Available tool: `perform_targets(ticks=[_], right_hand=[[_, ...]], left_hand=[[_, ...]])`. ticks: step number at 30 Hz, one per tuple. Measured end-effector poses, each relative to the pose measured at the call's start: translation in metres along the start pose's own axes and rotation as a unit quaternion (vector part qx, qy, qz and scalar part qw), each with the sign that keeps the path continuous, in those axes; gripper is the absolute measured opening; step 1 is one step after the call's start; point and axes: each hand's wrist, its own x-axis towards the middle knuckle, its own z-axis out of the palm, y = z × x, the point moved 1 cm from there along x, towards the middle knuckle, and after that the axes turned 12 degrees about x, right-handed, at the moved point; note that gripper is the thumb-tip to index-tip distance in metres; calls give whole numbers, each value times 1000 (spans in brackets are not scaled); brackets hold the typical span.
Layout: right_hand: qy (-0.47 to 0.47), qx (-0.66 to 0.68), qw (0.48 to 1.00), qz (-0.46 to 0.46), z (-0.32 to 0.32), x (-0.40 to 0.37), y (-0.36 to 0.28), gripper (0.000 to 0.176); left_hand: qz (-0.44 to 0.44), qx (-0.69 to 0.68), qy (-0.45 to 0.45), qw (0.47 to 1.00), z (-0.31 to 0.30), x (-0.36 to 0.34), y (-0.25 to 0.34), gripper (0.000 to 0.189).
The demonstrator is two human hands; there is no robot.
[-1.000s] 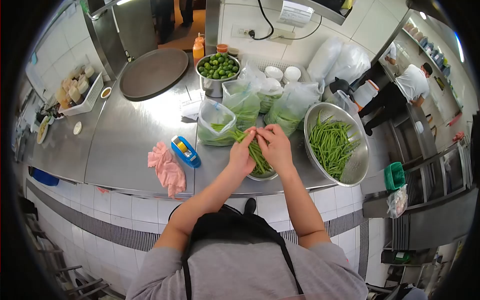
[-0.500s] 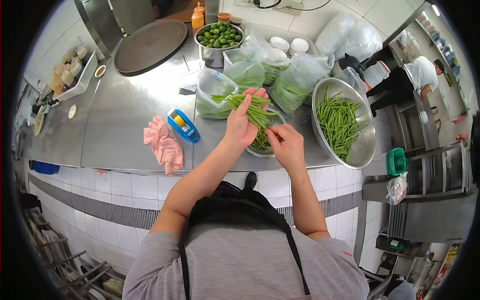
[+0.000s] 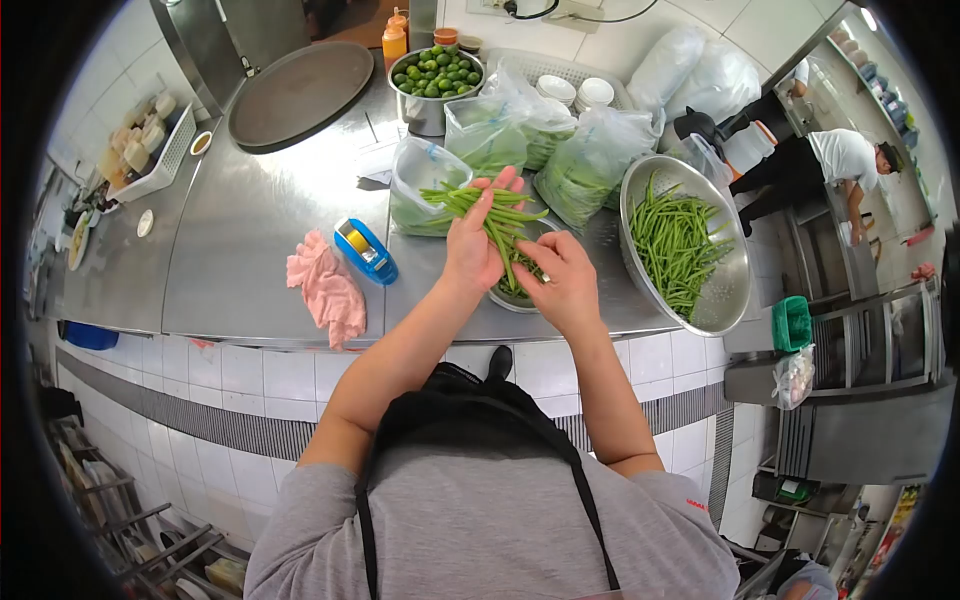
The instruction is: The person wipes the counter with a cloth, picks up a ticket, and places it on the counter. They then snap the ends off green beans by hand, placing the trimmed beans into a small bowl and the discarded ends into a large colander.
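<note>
My left hand (image 3: 472, 245) holds a bunch of green beans (image 3: 497, 215) across its palm, fingers raised over a small metal bowl (image 3: 512, 296). Right beside it, my right hand (image 3: 560, 280) pinches a bean at the lower end of the bunch, above the same bowl. A large steel colander (image 3: 735, 265) full of green beans stands to the right. An open clear bag (image 3: 425, 180) with beans in it stands just behind my left hand.
On the steel counter (image 3: 250, 250) lie a pink cloth (image 3: 325, 290) and a blue tape dispenser (image 3: 365, 250). Behind are bags of greens (image 3: 590, 165), a pot of limes (image 3: 437, 75), a round dark tray (image 3: 300, 95) and white bowls. A person in white (image 3: 840, 160) works at the far right.
My left hand lifted the bean bunch from the bowl and turned it upright. My right hand dropped, then came back up to the bunch's lower end.
</note>
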Motion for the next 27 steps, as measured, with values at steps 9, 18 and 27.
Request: perform_targets(ticks=[9, 18, 27], right_hand=[[168, 382, 867, 273, 4, 3, 5, 3], [27, 21, 994, 100, -12, -10, 34, 17], [-18, 97, 984, 148, 5, -2, 7, 11]], left_hand=[[-13, -47, -32, 998, 11, -13, -5, 10], [-10, -31, 41, 999, -11, -1, 8, 12], [28, 7, 28, 999, 7, -8, 3, 11]])
